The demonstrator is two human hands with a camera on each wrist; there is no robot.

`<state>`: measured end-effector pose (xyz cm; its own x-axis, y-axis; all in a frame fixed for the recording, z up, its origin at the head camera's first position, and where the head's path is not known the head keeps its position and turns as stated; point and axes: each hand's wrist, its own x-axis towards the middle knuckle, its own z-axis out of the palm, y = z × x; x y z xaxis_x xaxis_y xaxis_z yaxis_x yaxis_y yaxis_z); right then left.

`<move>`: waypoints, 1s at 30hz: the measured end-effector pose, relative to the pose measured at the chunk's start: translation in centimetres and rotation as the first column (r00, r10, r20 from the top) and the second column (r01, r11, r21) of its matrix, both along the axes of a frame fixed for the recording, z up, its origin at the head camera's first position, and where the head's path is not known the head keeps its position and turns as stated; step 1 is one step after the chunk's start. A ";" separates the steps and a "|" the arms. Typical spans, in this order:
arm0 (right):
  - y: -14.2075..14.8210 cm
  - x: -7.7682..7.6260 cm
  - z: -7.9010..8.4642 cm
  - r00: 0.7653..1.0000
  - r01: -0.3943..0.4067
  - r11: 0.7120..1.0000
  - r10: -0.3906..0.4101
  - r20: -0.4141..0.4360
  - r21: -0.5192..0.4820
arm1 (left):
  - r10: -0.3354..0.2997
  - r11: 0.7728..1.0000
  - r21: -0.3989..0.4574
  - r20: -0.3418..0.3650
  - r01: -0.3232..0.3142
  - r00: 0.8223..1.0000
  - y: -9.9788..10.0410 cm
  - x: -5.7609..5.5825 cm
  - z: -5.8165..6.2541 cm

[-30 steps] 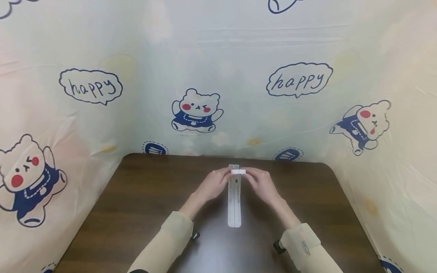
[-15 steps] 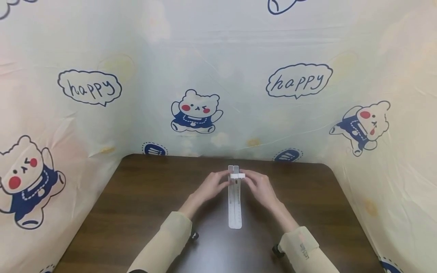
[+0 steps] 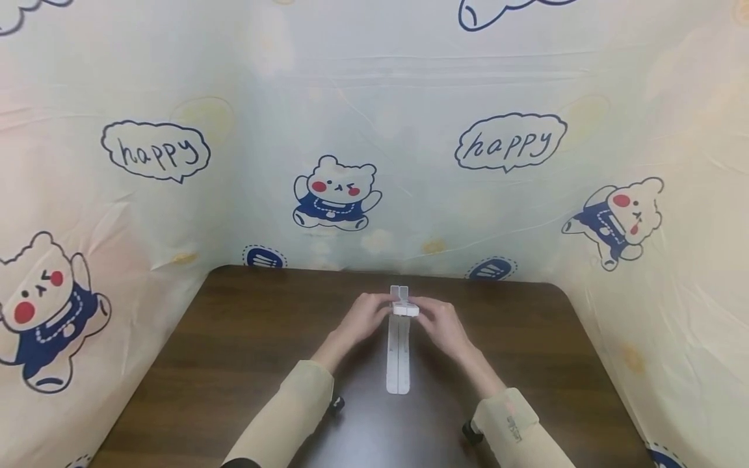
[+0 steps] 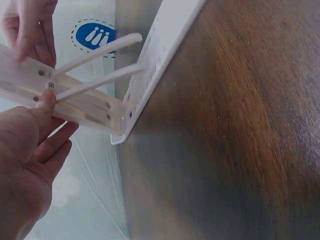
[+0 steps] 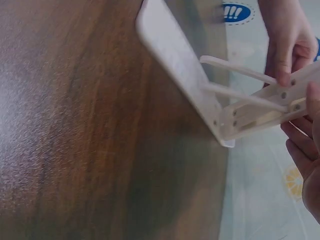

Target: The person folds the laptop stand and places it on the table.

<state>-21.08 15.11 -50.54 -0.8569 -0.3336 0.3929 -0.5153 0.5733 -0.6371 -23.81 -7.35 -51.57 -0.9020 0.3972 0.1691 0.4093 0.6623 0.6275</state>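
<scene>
A white folding stand (image 3: 398,357) stands on the table, its long two-strip base lying flat and pointing toward me. From the base's far end rises a hinged upright part (image 4: 85,107), tilted, with screws along it. Two thin struts (image 5: 245,97) run from the upright toward the base; whether their tips sit in its notches I cannot tell. My left hand (image 3: 361,318) pinches the upright's left side, thumb on the near face and fingers behind. On the right side my right hand (image 3: 446,325) pinches it likewise. Fingers partly hide the upright's upper end.
The dark wooden table (image 3: 251,338) ends just beyond the stand's hinge. A printed cloth curtain (image 3: 409,214) with bears and lettering surrounds the table at the back and sides.
The upright's top end has tilted toward me, and both hands have moved with it, keeping hold. The base has stayed nearly in place.
</scene>
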 end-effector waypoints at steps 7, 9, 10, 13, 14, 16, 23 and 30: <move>0.1 -0.6 -1.7 1.000 0.013 0.999 -0.013 -0.012 0.029 | 0.008 1.000 -0.006 0.003 -0.008 1.000 0.2 0.3 -0.2; 0.1 -0.8 -2.0 1.000 0.014 1.000 -0.014 -0.001 0.027 | 0.002 1.000 -0.002 0.003 -0.002 1.000 0.1 0.3 -0.3; 0.1 -0.9 -2.1 1.000 0.015 1.000 -0.015 0.006 0.023 | -0.002 1.000 -0.004 -0.005 0.002 1.000 0.1 0.3 -0.3; 0.0 -1.2 -2.2 1.000 0.021 1.000 -0.022 0.015 0.017 | -0.020 1.000 0.005 -0.032 0.020 0.999 0.1 0.2 -0.2; 0.0 -1.4 -2.2 1.000 0.022 1.000 -0.023 0.012 0.014 | -0.024 1.000 0.007 -0.045 0.024 0.999 0.0 0.2 -0.1; -0.1 -1.6 -2.1 1.000 0.022 1.000 -0.022 -0.005 0.012 | -0.024 1.000 0.004 -0.073 0.025 0.997 0.0 0.1 0.0; -0.4 -2.3 -1.7 0.999 0.029 0.999 -0.029 -0.041 0.018 | 0.000 1.000 -0.024 -0.121 -0.003 0.993 0.0 0.0 -0.2; -0.2 -2.6 -1.8 0.999 0.040 0.999 -0.040 0.004 0.029 | -0.017 1.000 -0.009 -0.071 0.016 0.997 -0.3 -0.1 -0.5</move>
